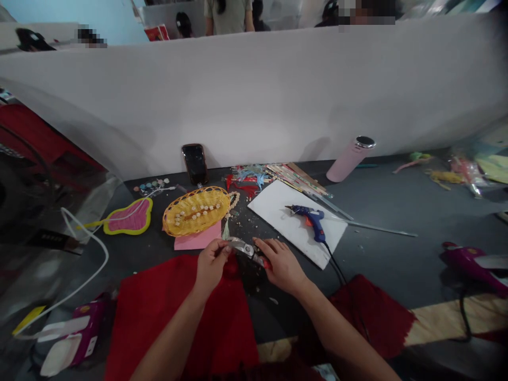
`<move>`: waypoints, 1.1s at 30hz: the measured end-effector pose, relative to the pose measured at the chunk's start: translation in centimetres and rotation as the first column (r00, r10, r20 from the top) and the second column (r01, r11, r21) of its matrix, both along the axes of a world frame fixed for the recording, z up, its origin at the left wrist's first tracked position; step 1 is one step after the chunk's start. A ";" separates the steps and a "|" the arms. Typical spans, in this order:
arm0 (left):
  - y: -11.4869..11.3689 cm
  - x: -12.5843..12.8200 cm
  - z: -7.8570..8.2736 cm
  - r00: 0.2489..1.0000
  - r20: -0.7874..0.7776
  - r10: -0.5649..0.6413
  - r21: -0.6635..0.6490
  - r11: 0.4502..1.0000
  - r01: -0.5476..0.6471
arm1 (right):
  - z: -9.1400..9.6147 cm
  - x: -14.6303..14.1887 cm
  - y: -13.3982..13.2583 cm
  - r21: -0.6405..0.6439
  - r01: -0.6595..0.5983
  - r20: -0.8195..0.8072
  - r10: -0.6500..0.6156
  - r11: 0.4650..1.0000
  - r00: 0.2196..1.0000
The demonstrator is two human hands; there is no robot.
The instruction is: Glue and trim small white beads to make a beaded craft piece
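Observation:
My right hand (280, 262) is closed over the red handles of a pair of pruning shears (246, 248), its fingers lying across the top. The silver head of the shears points left toward my left hand (211, 264). Thumb and fingertips of that hand are pinched together at the tip of the blades; what they hold is too small or hidden to make out. Just beyond my left hand are a pale tassel (226, 230) and a yellow woven basket (170, 216) holding small pale flower-like pieces. A red cloth (159, 312) lies beneath my left forearm.
A blue glue gun (315, 221) rests on a white board (273, 203) at right, its cord trailing forward. Behind stand a phone (195, 164) and a pink bottle (346, 161). Thin sticks (301, 182) lie at the back, a purple device (85, 328) at front left. A white partition (238, 100) closes off the back.

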State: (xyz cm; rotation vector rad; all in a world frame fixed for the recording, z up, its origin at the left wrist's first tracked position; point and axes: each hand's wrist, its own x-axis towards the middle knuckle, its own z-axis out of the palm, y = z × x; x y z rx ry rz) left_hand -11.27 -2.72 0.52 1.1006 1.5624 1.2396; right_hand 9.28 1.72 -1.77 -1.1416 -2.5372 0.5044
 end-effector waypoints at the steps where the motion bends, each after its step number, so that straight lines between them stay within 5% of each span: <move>1: 0.0 -0.2 0.0 1.000 0.008 -0.016 -0.013 1.000 0.016 | 0.1 0.0 0.0 -0.001 -0.007 0.003 0.007 1.000 1.000; 9: 0.1 -1.2 0.2 0.957 0.262 -0.124 -0.100 0.983 0.155 | 0.5 0.5 0.1 -0.012 -0.057 0.013 0.057 0.998 0.998; 16: 0.0 -1.3 0.5 0.849 0.508 -0.146 -0.201 0.938 0.282 | 0.5 0.5 0.2 -0.015 -0.097 -0.010 0.097 0.995 0.995; 27: -0.2 -1.4 0.1 0.832 0.537 -0.138 -0.188 0.942 0.278 | 0.2 0.1 -0.5 -0.027 -0.075 -0.025 0.074 0.997 0.997; 33: -0.1 -0.6 -0.3 0.933 0.350 -0.081 -0.098 0.988 0.122 | 0.4 -0.2 -0.5 -0.014 -0.007 -0.003 0.007 1.000 1.000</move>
